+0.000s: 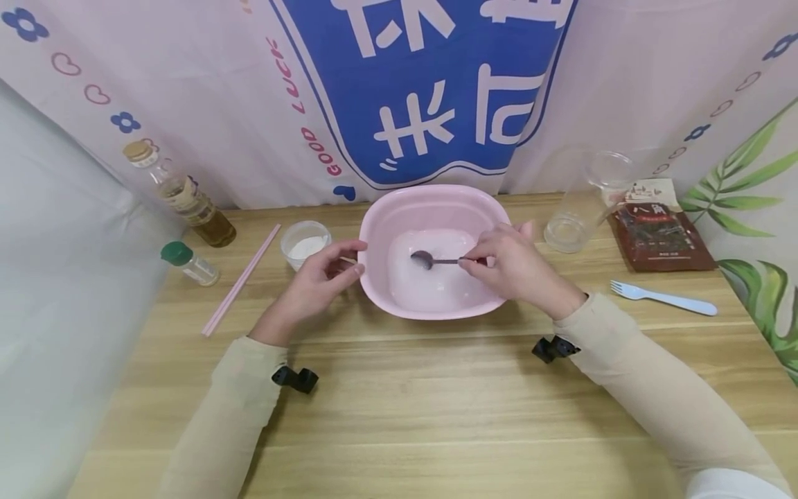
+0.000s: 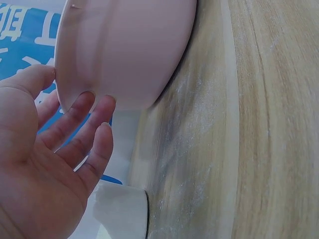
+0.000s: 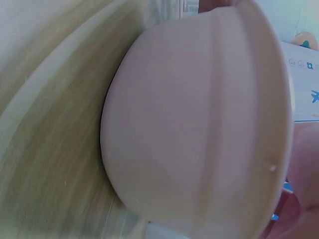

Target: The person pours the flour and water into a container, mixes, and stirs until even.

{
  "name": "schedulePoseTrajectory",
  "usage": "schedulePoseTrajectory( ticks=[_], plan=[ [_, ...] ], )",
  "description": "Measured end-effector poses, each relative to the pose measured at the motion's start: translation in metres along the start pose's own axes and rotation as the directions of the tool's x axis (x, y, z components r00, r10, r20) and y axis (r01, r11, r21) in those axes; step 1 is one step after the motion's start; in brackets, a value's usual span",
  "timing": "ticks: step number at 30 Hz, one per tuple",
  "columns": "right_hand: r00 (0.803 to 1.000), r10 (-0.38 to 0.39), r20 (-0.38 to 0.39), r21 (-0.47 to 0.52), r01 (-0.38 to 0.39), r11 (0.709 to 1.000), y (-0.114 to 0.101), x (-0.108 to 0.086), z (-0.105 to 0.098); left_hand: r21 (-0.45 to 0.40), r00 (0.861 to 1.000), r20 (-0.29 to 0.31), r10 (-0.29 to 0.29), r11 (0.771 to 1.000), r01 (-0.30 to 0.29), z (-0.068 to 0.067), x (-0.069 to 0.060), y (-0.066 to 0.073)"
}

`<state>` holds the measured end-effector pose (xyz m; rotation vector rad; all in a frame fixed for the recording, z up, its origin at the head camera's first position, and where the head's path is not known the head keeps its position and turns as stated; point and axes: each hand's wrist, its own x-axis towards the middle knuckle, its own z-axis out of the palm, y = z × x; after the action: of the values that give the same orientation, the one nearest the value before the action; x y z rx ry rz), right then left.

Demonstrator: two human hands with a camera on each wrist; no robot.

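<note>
A pink plastic basin stands on the wooden table, with white powder or whitish liquid over its bottom; I cannot tell which. My right hand pinches the handle of a dark metal spoon, whose bowl is down at the white contents. In the right wrist view the basin's outer wall hides the spoon and most of that hand. At the basin's left side, my left hand rests its thumb and lightly bent fingertips against the rim and outer wall, as the left wrist view also shows.
Left of the basin are a small tub of white powder, pink chopsticks, a green-capped shaker and a cork-topped bottle. To the right stand a clear container, a brown spice packet and a blue fork.
</note>
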<state>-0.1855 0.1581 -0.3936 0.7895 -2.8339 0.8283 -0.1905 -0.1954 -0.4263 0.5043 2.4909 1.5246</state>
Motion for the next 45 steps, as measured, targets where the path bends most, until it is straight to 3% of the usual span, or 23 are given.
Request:
schedulePoseTrajectory(
  ticks=[8,16,20,25,30,34,40,45],
  plan=[
    [0.982,-0.134,0.135,0.045,0.128,0.991,-0.010,-0.004,0.001,0.004,1.000,0.003,-0.009,1.000,0.009,-0.001,0.000,0.000],
    [0.960,-0.230,0.156,0.056,0.224,0.973,-0.009,-0.005,-0.002,0.002,1.000,0.001,-0.006,1.000,0.006,-0.001,-0.001,0.001],
    [0.962,-0.230,0.145,0.037,0.227,0.973,-0.005,-0.005,-0.009,0.005,1.000,0.000,-0.009,1.000,0.009,-0.001,0.000,0.001],
    [0.983,-0.130,0.126,-0.027,0.135,0.990,-0.001,-0.004,-0.014,0.008,1.000,0.004,-0.013,1.000,0.013,-0.001,0.000,0.001],
    [0.998,-0.018,0.059,-0.100,0.024,0.995,0.003,-0.001,-0.013,0.007,1.000,0.006,-0.017,1.000,0.017,-0.001,0.001,0.001],
    [1.000,0.008,-0.025,-0.156,-0.012,0.988,0.009,0.001,-0.010,0.009,1.000,0.007,-0.027,1.000,0.027,0.000,0.000,0.001],
    [0.987,-0.004,-0.160,-0.210,-0.030,0.977,0.017,0.000,-0.008,0.006,1.000,0.007,-0.024,1.000,0.024,0.000,0.000,0.001],
    [0.961,-0.061,-0.271,-0.251,-0.010,0.968,0.024,-0.002,-0.009,0.009,1.000,0.006,-0.022,1.000,0.022,-0.001,0.001,0.001]
  ],
)
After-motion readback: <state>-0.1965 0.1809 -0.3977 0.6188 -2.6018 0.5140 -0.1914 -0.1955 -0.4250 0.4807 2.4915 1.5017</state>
